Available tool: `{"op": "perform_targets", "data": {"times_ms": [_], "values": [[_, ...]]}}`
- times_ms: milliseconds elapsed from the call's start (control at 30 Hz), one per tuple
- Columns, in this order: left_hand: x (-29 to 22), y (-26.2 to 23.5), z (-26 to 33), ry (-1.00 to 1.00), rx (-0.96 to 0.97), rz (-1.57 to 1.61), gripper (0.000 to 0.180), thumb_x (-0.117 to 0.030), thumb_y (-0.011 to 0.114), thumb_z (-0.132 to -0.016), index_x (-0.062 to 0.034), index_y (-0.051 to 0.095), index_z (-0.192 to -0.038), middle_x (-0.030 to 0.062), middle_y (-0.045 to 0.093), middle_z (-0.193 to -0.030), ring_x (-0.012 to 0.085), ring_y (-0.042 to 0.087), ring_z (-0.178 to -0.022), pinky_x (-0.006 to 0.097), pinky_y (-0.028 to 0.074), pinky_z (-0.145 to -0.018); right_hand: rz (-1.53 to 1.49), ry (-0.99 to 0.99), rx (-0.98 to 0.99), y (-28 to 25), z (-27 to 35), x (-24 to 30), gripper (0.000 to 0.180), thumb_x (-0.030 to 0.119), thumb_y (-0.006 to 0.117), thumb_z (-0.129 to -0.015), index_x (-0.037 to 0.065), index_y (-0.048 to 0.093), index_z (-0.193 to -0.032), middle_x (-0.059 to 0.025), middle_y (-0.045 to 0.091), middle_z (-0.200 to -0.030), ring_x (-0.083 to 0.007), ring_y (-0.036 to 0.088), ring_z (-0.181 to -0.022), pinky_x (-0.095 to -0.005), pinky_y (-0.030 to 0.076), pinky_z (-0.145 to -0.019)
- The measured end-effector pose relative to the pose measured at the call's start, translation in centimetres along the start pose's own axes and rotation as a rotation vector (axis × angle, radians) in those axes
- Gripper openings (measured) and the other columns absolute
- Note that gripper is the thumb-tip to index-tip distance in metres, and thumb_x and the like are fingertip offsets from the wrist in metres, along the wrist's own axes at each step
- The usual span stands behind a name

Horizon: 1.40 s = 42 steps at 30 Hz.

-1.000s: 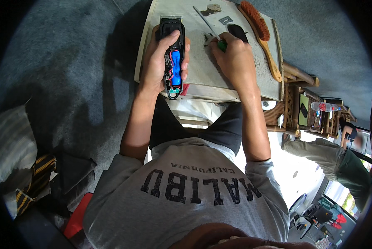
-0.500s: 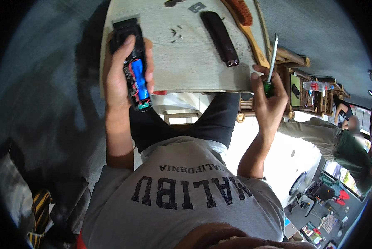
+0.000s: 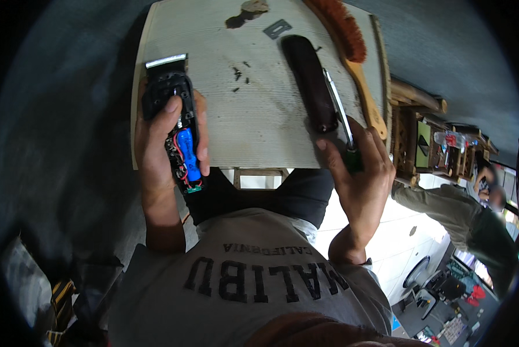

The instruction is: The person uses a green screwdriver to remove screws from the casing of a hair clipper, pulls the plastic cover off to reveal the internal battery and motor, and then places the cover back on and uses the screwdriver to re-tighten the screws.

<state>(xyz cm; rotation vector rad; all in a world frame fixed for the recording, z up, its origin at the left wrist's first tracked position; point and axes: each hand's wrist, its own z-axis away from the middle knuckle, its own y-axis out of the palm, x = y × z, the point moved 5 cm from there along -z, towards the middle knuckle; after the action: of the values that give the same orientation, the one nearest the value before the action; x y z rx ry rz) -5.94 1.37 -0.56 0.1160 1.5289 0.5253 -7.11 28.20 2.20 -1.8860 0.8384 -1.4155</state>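
My left hand (image 3: 161, 136) is closed around a black hair clipper (image 3: 170, 87) over the table's left side. Its casing is off at the lower end, baring a blue battery (image 3: 188, 155), red wires and a bit of green board. The metal blade points away from me. In my right hand (image 3: 363, 173) is a screwdriver (image 3: 339, 107) with a green handle, its shaft slanting up and left beside a dark maroon clipper cover (image 3: 308, 84) on the table. Several small screws (image 3: 237, 74) lie loose in the middle. A flat grey metal plate (image 3: 278, 29) rests farther back.
A wooden brush (image 3: 361, 75) with reddish bristles lies along the right edge of the pale table (image 3: 254, 127). Brown debris (image 3: 247, 13) sits at the far side. Beyond the table on the right are a wooden rack (image 3: 407, 133) with a bottle (image 3: 450, 139), and another person (image 3: 462, 220).
My right hand with the screwdriver has moved left and toward me, its shaft now tilting left over the table. The table sits lower in view, and the clipper's blade shows more clearly.
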Motion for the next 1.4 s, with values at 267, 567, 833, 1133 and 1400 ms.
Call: {"op": "perform_targets", "data": {"times_ms": [267,567,833,1133,1400], "values": [[1.0,-1.0,-0.8,-0.044,0.083,0.193,0.036,-0.023,0.062,-0.105,0.0026,0.045,-0.125,0.0176,0.061,-0.082,0.0192,0.061,-0.045,0.032,0.053,-0.033,-0.229,0.136,-0.057,0.3,0.2,-1.5,0.048,0.025,0.089,-0.092,0.002,0.073,-0.131,-0.0108,0.071,-0.093,-0.0197,0.07,-0.081,-0.0367,0.056,-0.072],[0.7,-0.5,-0.9,-0.004,0.083,0.154,0.042,-0.024,0.063,-0.105,0.0063,0.047,-0.131,0.0186,0.065,-0.085,0.0196,0.062,-0.047,0.032,0.055,-0.037,-0.687,-0.166,0.17,1.8,1.2,0.6,0.044,0.001,0.061,-0.102,-0.008,0.045,-0.142,-0.0232,0.065,-0.13,-0.0208,0.074,-0.097,-0.0307,0.061,-0.079],[0.8,-1.3,-1.0,0.058,-0.019,0.13,0.054,-0.012,0.069,-0.101,0.0083,0.05,-0.147,0.0167,0.071,-0.092,0.0176,0.069,-0.07,0.028,0.056,-0.051,-0.763,-0.263,0.195,8.1,0.8,7.7,0.038,0.001,0.069,-0.101,-0.009,0.054,-0.135,-0.0253,0.064,-0.128,-0.0264,0.069,-0.113,-0.0352,0.056,-0.094],[0.7,-2.9,-1.2,0.034,-0.011,0.167,0.055,-0.007,0.072,-0.096,0.0041,0.052,-0.146,0.0193,0.074,-0.093,0.0171,0.068,-0.064,0.03,0.053,-0.046,-0.879,-0.218,0.15,7.5,1.5,9.7,0.052,-0.008,0.07,-0.09,-0.012,0.055,-0.139,-0.0261,0.06,-0.122,-0.0382,0.064,-0.111,-0.0444,0.055,-0.093],[0.5,-3.0,-1.0,-0.026,0.015,0.251,0.056,-0.01,0.07,-0.097,0.0019,0.051,-0.149,0.0199,0.074,-0.092,0.0174,0.067,-0.06,0.029,0.052,-0.045,-0.156,-0.448,-0.005,6.0,-1.8,6.1,0.035,-0.004,0.074,-0.081,-0.002,0.076,-0.115,-0.0144,0.065,-0.097,-0.0268,0.069,-0.083,-0.0396,0.058,-0.071]]}}
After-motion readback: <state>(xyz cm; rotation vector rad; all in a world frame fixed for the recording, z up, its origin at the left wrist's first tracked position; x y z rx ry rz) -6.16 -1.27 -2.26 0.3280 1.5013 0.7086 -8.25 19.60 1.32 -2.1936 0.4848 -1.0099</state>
